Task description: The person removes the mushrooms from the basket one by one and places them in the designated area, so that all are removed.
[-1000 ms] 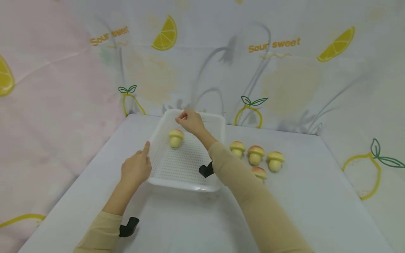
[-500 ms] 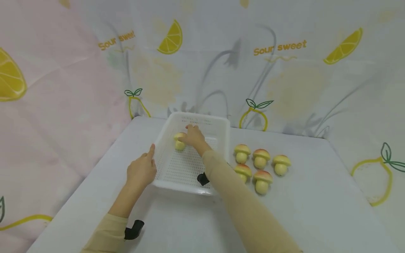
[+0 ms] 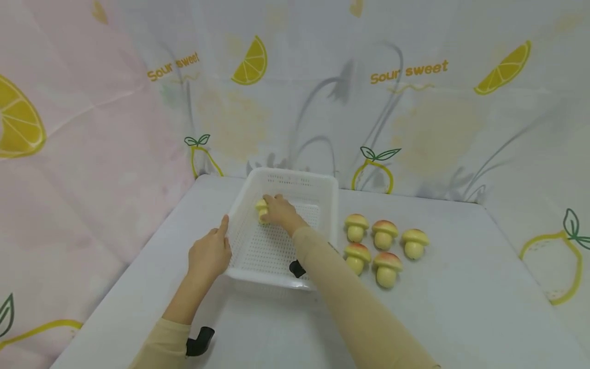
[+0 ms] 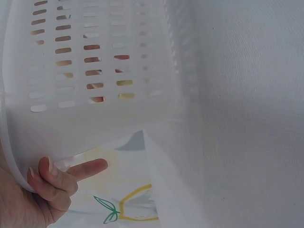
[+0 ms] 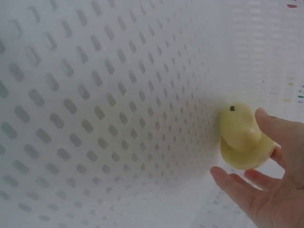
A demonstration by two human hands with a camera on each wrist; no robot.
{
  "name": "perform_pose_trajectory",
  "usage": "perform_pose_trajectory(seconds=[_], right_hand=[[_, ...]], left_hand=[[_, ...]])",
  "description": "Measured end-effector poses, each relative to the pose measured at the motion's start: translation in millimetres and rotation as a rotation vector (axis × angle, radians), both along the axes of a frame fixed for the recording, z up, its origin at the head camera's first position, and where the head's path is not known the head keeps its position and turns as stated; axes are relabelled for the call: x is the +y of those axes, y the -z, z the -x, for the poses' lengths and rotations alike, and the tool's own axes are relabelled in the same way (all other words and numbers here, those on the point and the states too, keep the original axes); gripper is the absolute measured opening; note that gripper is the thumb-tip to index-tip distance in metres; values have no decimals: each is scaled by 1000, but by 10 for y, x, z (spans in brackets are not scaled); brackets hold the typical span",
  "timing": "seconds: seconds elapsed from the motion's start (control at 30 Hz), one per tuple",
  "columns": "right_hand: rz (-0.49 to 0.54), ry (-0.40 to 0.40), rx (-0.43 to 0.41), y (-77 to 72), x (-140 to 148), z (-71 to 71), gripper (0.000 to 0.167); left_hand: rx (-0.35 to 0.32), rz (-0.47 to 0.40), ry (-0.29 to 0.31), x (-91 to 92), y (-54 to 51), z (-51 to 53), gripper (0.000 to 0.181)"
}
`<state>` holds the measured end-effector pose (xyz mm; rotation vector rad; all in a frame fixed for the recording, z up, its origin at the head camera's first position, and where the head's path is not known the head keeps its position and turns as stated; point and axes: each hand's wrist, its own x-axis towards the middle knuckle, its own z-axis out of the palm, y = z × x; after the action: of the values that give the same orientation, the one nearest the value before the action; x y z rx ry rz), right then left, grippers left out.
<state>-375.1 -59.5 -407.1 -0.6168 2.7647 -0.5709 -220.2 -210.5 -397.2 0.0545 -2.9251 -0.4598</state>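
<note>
A white perforated plastic basket (image 3: 282, 282) stands on the table. My left hand (image 3: 209, 254) grips its left rim, with the index finger stretched along it; the left wrist view shows the other fingers (image 4: 59, 190) bent around the edge. Inside the basket a toy mushroom (image 3: 261, 206) with a pale stem and yellow cap lies toward the left. Reaching in over it is my right hand (image 3: 282, 211), which partly hides it. In the right wrist view the thumb and fingers are spread around the mushroom (image 5: 237, 128), the fingertips apart from it.
Several more toy mushrooms (image 3: 384, 233) with yellow and reddish caps stand to the right of the basket on the white tabletop (image 3: 461, 287). A cloth backdrop (image 3: 295, 102) printed with lemons hangs behind and at the sides.
My right hand has come down from above the basket's far part to the mushroom inside. My left hand has stayed at the rim. The whole view has shifted slightly.
</note>
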Motion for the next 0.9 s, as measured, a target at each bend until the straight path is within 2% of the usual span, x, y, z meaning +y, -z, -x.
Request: perform_pose_trajectory(seconds=[0.17,0.3,0.4,0.47,0.57,0.73,0.83,0.9], right_hand=[[30,-4,13,-50,-4,-37,60],[36,-5,-59,-57,15,-81,55],[9,3,-132,-44,37,-113,60],[-17,10,-152,-38,50,-133,62],[-52,22,-124,-47,60,-163,60],[17,58,-77,-102,54,-173,43],[49,27,-37,-177,23,-148,34],[49,-11,-3,-242,5,-145,33]], left_hand=[[5,4,-3,-13,-1,23,53],[11,0,6,1,6,25,53],[5,-8,9,13,15,18,53],[-1,-8,8,16,16,10,53],[-5,-11,11,14,22,2,53],[-11,-16,8,9,12,-5,53],[-8,-22,3,1,2,-6,53],[6,-23,19,3,9,-8,52]])
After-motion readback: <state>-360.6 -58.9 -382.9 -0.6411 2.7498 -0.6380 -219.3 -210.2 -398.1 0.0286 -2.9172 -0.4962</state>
